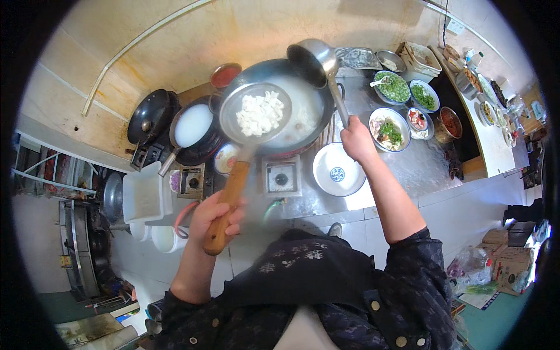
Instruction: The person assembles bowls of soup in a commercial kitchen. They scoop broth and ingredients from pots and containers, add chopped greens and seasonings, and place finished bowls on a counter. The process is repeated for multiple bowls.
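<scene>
My left hand grips the wooden handle of a round strainer. White cubes, perhaps tofu, lie in the strainer. It is held over the left side of a large wok with cloudy, pale liquid in it. My right hand is wrapped round the handle of a metal ladle. The ladle's bowl hangs tilted above the wok's far right rim; its inside is only partly visible. Below my right hand stands a white bowl with a blue pattern at its bottom.
Left of the wok are a pan of white liquid, a black wok and a plastic tub. To the right stand a bowl of chopped greens, a bowl of mixed ingredients and a pot of red sauce.
</scene>
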### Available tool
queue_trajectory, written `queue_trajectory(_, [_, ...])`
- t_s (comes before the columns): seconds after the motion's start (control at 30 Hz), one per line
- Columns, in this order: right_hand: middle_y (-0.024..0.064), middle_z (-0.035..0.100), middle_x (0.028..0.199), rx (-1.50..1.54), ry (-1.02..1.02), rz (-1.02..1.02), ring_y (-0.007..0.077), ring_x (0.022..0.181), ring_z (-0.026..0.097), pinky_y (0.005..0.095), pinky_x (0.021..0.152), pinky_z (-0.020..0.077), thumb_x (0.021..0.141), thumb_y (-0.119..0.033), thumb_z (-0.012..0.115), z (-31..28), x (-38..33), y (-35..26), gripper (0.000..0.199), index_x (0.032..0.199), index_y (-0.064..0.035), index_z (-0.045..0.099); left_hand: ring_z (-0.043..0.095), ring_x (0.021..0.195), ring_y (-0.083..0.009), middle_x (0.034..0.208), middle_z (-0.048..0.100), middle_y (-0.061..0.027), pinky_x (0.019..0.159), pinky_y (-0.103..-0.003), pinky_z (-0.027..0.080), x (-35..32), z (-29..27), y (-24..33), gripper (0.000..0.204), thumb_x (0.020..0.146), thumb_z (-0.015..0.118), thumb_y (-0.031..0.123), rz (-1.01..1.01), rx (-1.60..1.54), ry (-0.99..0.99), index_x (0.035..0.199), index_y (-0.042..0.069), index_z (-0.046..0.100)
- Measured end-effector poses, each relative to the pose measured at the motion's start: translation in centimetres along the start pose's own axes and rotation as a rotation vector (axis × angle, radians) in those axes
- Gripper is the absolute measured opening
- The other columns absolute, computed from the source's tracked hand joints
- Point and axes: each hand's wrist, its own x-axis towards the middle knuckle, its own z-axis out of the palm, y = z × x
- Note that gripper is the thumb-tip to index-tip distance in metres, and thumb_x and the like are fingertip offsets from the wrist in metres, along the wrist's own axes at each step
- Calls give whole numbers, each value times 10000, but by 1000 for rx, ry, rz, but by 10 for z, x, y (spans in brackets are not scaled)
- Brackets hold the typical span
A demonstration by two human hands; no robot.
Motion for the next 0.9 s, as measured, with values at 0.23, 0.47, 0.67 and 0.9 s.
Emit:
queue_trajectory(0.23, [346, 674, 1035, -277, -122, 28, 491, 1005, 664, 518, 898, 540, 920, -149, 540, 41, 8, -14, 332, 1153, 87, 533, 502, 788, -189, 1199, 446, -215, 511, -277, 544, -18, 25, 23, 558, 982, 494, 24, 174, 13, -19, 1464, -76, 231])
queue_trajectory(0.47, [200, 659, 814, 386, -432, 305, 259, 683, 681, 372, 534, 502, 902, -108, 550, 45, -8, -22, 129, 920, 8, 604, 521, 763, -178, 1189, 447, -214, 483, -273, 542, -25, 20, 25, 560, 963, 535, 31, 223, 71, -8, 1429, -95, 251])
queue_trajectory(0.67, [45, 509, 694, 1454, -602, 752, 81, 488, 410, 212, 384, 331, 933, -19, 517, 25, -18, -29, 36, 944, 9, 537, 541, 777, -177, 1171, 499, -160, 509, -284, 523, -30, -5, 23, 524, 915, 521, 35, 131, 124, 25, 1404, -52, 352])
queue_trajectory(0.9, [35, 493, 770, 1654, -568, 665, 63, 509, 376, 204, 375, 316, 932, -5, 496, -21, -36, -39, 230, 1158, 31, 476, 550, 781, -191, 1171, 525, -157, 516, -296, 517, -34, -24, 16, 537, 916, 525, 33, 61, 134, 59, 1426, -19, 367])
